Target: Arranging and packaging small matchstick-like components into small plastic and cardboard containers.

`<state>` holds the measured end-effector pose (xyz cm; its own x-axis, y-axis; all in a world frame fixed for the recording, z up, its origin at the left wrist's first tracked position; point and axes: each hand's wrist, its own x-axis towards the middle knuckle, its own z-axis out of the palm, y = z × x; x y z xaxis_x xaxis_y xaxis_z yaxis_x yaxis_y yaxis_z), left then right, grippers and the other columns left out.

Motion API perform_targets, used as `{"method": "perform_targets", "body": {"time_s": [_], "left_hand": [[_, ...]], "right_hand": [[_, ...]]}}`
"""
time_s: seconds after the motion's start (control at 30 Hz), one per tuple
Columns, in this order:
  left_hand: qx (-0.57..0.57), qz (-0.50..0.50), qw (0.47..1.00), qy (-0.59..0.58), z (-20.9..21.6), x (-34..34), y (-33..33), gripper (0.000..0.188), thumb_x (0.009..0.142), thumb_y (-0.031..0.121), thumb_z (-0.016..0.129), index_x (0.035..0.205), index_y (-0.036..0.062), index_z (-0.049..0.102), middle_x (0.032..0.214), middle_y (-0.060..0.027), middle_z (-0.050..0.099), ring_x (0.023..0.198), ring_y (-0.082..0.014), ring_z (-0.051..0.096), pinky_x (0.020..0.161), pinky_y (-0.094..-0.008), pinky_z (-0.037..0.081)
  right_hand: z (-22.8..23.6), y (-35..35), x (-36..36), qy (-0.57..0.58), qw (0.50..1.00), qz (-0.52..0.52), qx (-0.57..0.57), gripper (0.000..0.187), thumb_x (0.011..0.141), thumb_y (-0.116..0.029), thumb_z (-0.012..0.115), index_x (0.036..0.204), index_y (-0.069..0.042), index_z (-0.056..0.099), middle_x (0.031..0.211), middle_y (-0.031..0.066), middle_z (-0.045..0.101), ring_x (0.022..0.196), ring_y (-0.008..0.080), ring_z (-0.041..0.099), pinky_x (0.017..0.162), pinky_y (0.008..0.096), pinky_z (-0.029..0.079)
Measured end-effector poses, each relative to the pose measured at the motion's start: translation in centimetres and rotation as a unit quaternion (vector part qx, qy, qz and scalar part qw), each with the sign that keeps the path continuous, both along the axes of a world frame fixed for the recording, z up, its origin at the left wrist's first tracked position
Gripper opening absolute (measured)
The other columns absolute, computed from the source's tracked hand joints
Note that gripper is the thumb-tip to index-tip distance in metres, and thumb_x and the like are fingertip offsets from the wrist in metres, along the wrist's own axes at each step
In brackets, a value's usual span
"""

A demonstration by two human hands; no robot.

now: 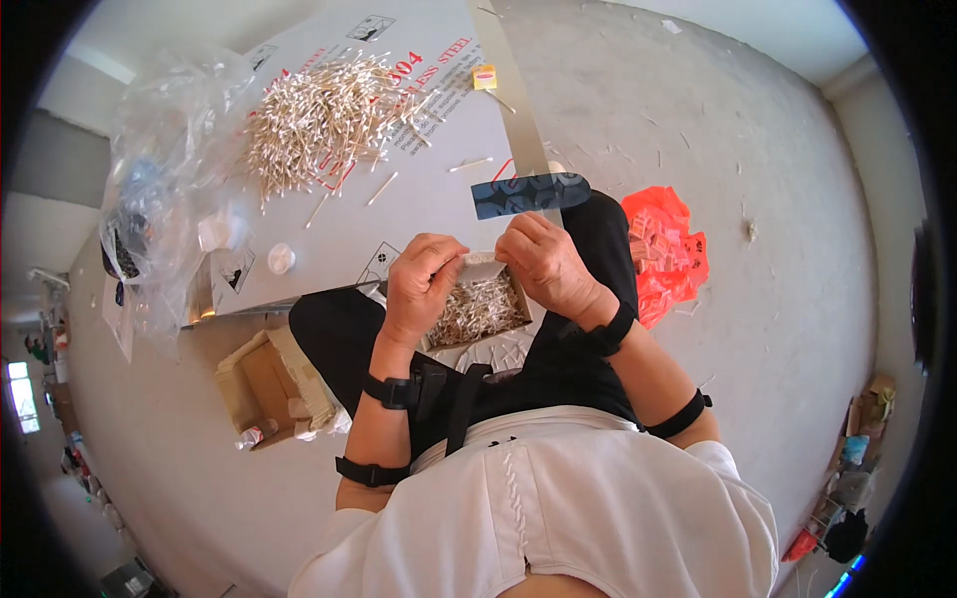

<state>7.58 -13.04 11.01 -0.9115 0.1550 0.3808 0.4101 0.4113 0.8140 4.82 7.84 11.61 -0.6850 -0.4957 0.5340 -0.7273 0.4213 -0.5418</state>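
Observation:
Above my lap, my left hand (426, 282) and my right hand (546, 261) come close together, fingertips pinched. Between them a small pale, see-through piece (484, 269) is drawn across; its exact kind is unclear. Right below, an open cardboard box (520, 317) full of cotton swabs (474, 311) sits between my legs. Just beyond my right hand, a dark bluish patterned strip (528, 195) reaches from the table edge toward my knee. A large loose pile of cotton swabs (319, 128) covers part of the table, and a few single swabs (382, 188) lie nearer to me.
The table (439, 209) has a printed grey surface. On it are a small yellow box (484, 78), a white round lid (281, 259) and a crumpled clear plastic bag (179, 149). On the floor stand an open carton (261, 377) at left and a red bag (688, 254) of small packs at right.

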Motion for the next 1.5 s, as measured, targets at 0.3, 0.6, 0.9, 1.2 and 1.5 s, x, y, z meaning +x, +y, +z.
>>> {"method": "perform_targets", "body": {"time_s": [0.3,0.6,0.9,1.2,1.5], "left_hand": [[-0.005,-0.012,0.999,0.029,2.0,1.4,0.4,0.012,0.081,-0.007,0.064,0.09,0.001,0.063,0.083,-0.0076,0.064,0.072,-0.019,0.061,0.065,-0.0281,0.048],[-0.027,0.008,0.996,0.082,2.1,1.5,0.8,0.013,0.077,-0.01,0.059,0.083,0.001,0.056,0.073,-0.0104,0.057,0.061,-0.0249,0.056,0.055,-0.0323,0.045],[-0.074,0.037,0.982,0.168,2.8,1.4,1.4,0.016,0.075,-0.01,0.058,0.085,0.0019,0.053,0.075,-0.0098,0.056,0.064,-0.0253,0.055,0.057,-0.0327,0.046],[-0.093,0.077,0.975,0.188,3.2,1.7,1.0,0.017,0.07,-0.008,0.059,0.083,0.0025,0.053,0.075,-0.0104,0.055,0.065,-0.0296,0.056,0.057,-0.0378,0.046],[0.003,0.106,0.987,0.117,2.7,1.7,0.0,0.022,0.078,-0.013,0.054,0.096,-0.0003,0.058,0.098,-0.0135,0.067,0.078,-0.0237,0.064,0.067,-0.0301,0.052]], "right_hand": [[1.7,-0.1,1.3,-0.019,0.999,0.021,-0.017,0.015,0.076,0.002,0.066,0.083,-0.003,0.054,0.079,0.0121,0.052,0.076,0.0338,0.056,0.064,0.0402,0.047],[2.7,-1.0,1.4,-0.033,0.996,0.026,-0.078,0.014,0.078,-0.003,0.07,0.086,-0.002,0.059,0.083,0.0111,0.058,0.076,0.0325,0.057,0.066,0.0383,0.047],[2.8,-2.6,1.3,-0.11,0.986,0.032,-0.125,0.011,0.074,0.002,0.068,0.078,-0.002,0.059,0.079,0.0092,0.056,0.074,0.0269,0.057,0.066,0.0336,0.046],[2.8,-0.5,1.4,-0.081,0.985,-0.008,-0.15,0.013,0.068,0.004,0.066,0.074,-0.002,0.055,0.076,0.0108,0.054,0.074,0.0317,0.056,0.066,0.0374,0.047],[0.1,1.2,2.3,-0.377,0.877,-0.04,-0.296,0.008,0.092,-0.006,0.066,0.098,0.0,0.065,0.087,-0.0047,0.061,0.077,0.0032,0.054,0.067,0.0209,0.044]]}}
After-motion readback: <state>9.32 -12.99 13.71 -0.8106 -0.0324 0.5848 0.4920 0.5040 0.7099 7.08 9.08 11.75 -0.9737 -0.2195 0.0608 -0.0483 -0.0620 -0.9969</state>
